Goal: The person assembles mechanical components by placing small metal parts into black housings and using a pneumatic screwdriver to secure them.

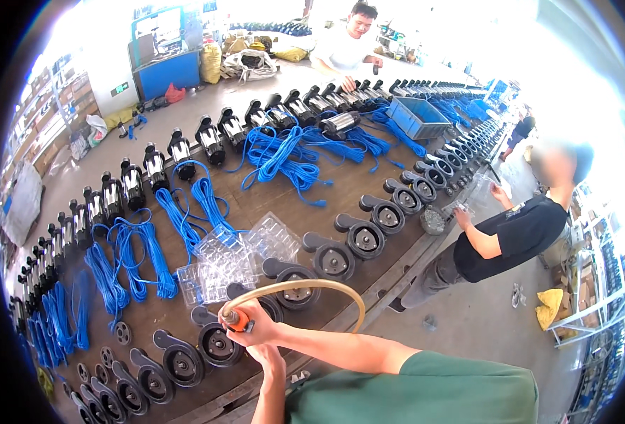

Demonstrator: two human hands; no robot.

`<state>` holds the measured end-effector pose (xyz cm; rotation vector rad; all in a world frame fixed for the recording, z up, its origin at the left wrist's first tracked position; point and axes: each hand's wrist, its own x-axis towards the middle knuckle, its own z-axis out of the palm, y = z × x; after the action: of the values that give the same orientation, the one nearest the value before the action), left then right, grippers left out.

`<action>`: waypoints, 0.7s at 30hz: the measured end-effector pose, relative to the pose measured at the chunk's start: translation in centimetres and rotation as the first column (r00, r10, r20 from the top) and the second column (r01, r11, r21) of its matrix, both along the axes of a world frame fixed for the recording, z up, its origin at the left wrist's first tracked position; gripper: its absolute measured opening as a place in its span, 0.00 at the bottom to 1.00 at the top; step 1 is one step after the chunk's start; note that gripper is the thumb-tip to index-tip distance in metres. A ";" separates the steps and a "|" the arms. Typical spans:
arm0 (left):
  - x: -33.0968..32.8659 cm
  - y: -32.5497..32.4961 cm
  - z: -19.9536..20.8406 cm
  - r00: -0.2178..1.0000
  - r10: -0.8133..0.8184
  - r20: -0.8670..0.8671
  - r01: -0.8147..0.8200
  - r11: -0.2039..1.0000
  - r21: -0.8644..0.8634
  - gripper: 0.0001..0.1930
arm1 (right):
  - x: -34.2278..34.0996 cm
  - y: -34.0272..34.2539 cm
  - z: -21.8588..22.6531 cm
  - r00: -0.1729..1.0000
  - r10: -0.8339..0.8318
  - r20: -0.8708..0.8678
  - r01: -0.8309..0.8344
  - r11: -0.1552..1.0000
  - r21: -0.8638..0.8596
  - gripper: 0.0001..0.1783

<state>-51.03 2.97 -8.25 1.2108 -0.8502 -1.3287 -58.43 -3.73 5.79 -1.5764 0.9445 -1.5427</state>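
My right hand (258, 324) is wrapped round an orange air-driven hand tool (237, 320). A tan hose (326, 284) runs from the tool's top and loops to the right. Just below, my left hand (266, 355) is close against the right one; its fingers are hidden. Under and beside the hands is a black round housing (218, 344) with a side lug and a metal centre, standing in a curved row of similar ones. Another housing (297, 286) lies just beyond the hose. The tool's working end is hidden.
Clear plastic trays (224, 265) lie beyond my hands. Black-and-silver cylindrical units (179, 152) with blue cord bundles (277, 159) line the far side. A blue crate (418, 118) stands on the table (256, 205). One person (514, 233) works at right, another (344, 49) across.
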 end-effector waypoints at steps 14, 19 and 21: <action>-1.3 -0.5 8.1 0.957 0.070 0.282 -0.141 0.960 0.241 0.24 | -1.1 0.1 0.0 0.990 0.047 0.136 -0.059 0.995 0.082 0.20; -1.5 -0.5 9.2 0.963 0.126 0.239 -0.176 0.964 0.199 0.22 | -4.2 0.3 2.1 0.960 -0.061 0.273 0.024 0.990 0.136 0.16; -1.3 -0.4 10.3 0.953 0.094 0.289 -0.175 0.947 0.268 0.21 | -4.8 -0.4 1.2 0.962 -0.081 0.261 0.053 0.992 0.113 0.16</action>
<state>-52.31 2.56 2.08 1.6855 -0.7619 -1.2184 -63.18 -4.09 7.00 -1.2380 0.9187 -1.6734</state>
